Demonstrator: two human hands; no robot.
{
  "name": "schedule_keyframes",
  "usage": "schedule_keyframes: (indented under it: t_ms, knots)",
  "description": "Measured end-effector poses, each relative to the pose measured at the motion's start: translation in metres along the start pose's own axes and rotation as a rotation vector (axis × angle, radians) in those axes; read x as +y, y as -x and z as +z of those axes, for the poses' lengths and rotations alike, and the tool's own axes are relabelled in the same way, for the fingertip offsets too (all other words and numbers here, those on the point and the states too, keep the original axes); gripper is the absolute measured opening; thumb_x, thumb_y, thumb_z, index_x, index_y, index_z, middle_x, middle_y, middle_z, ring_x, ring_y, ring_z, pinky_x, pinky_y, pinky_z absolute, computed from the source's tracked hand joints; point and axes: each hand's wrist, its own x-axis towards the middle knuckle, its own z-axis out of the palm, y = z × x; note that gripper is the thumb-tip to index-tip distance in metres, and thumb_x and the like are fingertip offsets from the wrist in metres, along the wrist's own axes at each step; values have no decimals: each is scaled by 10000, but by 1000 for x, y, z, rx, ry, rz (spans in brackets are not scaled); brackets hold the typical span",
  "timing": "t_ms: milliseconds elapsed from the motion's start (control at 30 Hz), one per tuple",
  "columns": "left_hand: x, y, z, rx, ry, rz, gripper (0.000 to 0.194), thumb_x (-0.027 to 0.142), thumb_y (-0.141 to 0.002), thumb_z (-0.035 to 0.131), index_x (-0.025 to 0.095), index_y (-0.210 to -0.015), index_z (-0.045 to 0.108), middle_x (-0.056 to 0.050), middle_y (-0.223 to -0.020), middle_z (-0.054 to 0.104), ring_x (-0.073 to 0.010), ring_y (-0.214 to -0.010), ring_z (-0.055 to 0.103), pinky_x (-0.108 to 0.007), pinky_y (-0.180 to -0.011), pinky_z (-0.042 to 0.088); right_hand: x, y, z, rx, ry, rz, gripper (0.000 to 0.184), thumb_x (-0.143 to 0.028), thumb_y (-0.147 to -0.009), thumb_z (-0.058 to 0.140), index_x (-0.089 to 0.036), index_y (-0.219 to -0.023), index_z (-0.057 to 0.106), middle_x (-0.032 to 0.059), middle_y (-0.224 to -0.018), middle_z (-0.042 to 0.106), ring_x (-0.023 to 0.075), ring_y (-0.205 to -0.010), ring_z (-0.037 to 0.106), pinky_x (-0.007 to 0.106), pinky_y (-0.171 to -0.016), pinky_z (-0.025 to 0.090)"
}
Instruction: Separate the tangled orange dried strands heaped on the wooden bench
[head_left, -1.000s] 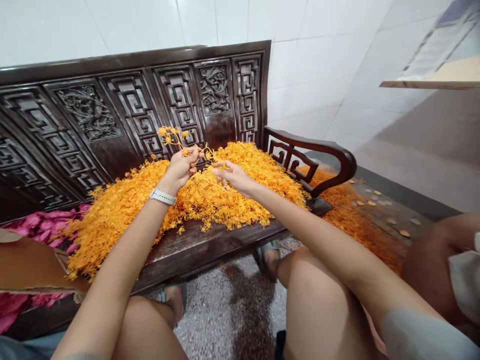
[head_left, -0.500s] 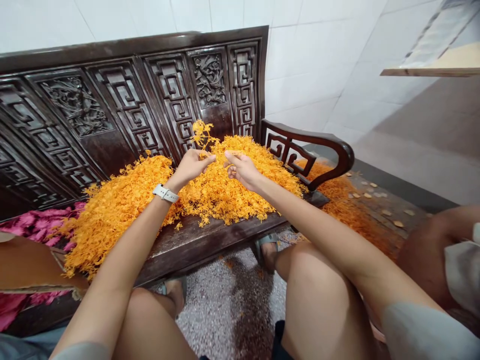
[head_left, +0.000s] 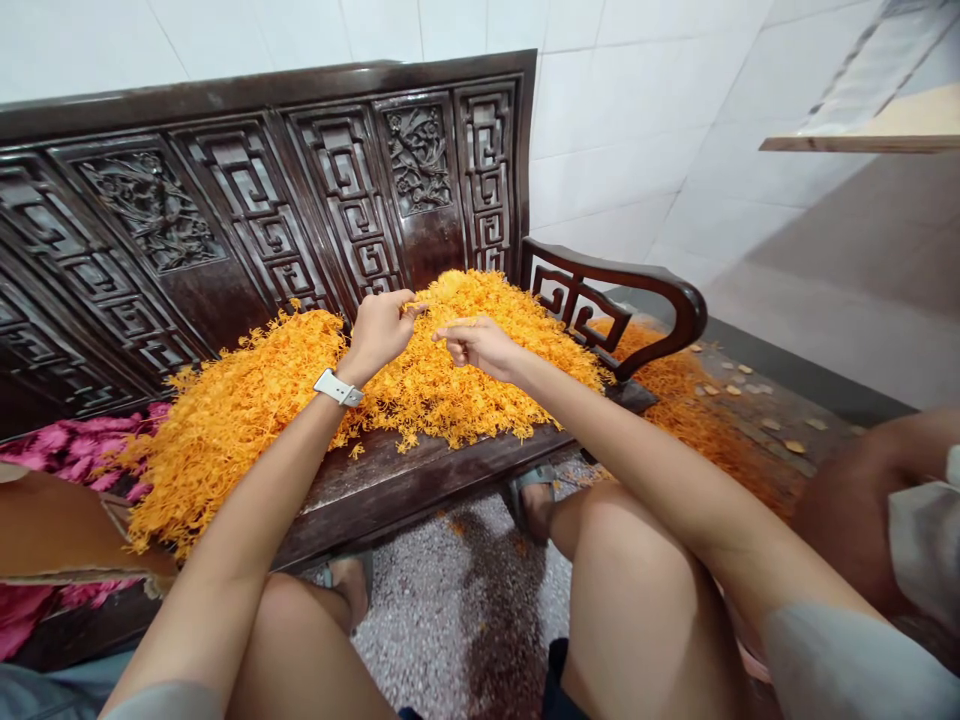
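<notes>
My left hand (head_left: 384,328), with a white watch (head_left: 338,388) on its wrist, is bent over with thumb and fingers pinched. A bit of orange flower piece (head_left: 417,308) shows at its fingertips. Just to the right, my right hand (head_left: 481,347) has thumb and forefinger pressed together, other fingers curled; whatever lies between them is too small to make out. The fingertips of both hands are close but apart. Below and behind them spreads a heap of orange artificial flower pieces (head_left: 472,400) on a dark wooden bench (head_left: 360,485).
A second orange heap (head_left: 247,400) lies at the left, beside magenta flower pieces (head_left: 82,450) and a cardboard box (head_left: 60,525). The carved armrest (head_left: 690,300) bounds the right end. Orange strands (head_left: 667,400) lie on the floor beyond. Another person's limb (head_left: 855,500) is at far right.
The orange sprig that stood up above my left hand no longer shows there. My left hand has turned inward; my right hand has shifted slightly left and down, its forefinger straighter.
</notes>
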Motion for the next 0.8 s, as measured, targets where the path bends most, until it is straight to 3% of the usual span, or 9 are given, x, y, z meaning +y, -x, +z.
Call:
schedule_keyframes:
  t_ms: [200,333,400,433,500,600,667,733,800]
  knots:
    - [-18,-1,3,-19,-97,-99,221,180,-887,693,202,-970,897,-98,-973,861,-289,-888,770,-357,-808,519,-24,8,6,-573,267,128,401,-359,-948,825,-162,-656,633,-53,-510,432,78,-502,312,264,-512,300]
    - [-43,-15,6,156,-127,-281,207,176,-944,671,180,-972,876,-108,-880,828,-269,-866,741,-317,-754,471,-34,28,47,-1364,458,403,390,-464,-892,896,-143,-736,740,-9,-593,577,89,-528,432,261,-539,346]
    - [-53,-22,2,241,11,-420,183,243,-973,705,152,-866,822,-59,-691,721,-205,-705,653,-273,-651,408,-38,37,63,-1569,477,449,375,-492,-941,852,-131,-854,798,8,-658,624,100,-577,499,255,-577,392]
    - [-56,-25,0,256,115,-472,223,284,-981,726,147,-816,784,-22,-602,632,-167,-617,575,-254,-597,363,-40,39,65,-1565,462,413,374,-498,-956,838,-128,-907,812,20,-700,657,104,-606,528,254,-599,417]
    - [-57,-28,-6,259,346,-553,310,357,-1000,742,151,-770,717,41,-510,464,-108,-496,401,-228,-511,266,-46,37,58,-1344,317,252,405,-539,-928,858,-139,-969,809,25,-731,688,112,-626,556,256,-618,450]
    - [-49,-30,-16,238,639,-650,398,489,-1019,734,160,-802,677,74,-506,396,-70,-431,270,-198,-433,174,-50,21,32,-587,-89,-12,465,-646,-934,802,-188,-998,756,-37,-625,589,93,-522,411,240,-498,353]
    - [-43,-30,-23,204,748,-677,427,536,-1007,747,161,-819,664,72,-526,425,-52,-413,277,-172,-403,164,-47,11,17,-145,-256,-35,443,-634,-1029,671,-194,-1015,720,-53,-606,525,87,-481,263,247,-432,232]
    - [-40,-30,-28,172,795,-678,437,541,-993,769,158,-816,653,72,-537,447,-37,-400,279,-153,-385,164,-39,4,10,26,-246,34,368,-520,-1090,611,-172,-1014,706,-45,-624,512,80,-475,219,252,-422,173]
    - [-38,-31,-31,148,818,-664,427,519,-985,787,155,-814,646,73,-545,468,-27,-389,273,-144,-375,167,-30,3,9,69,-147,54,293,-421,-1091,635,-157,-982,699,-37,-634,516,69,-472,251,244,-433,162]
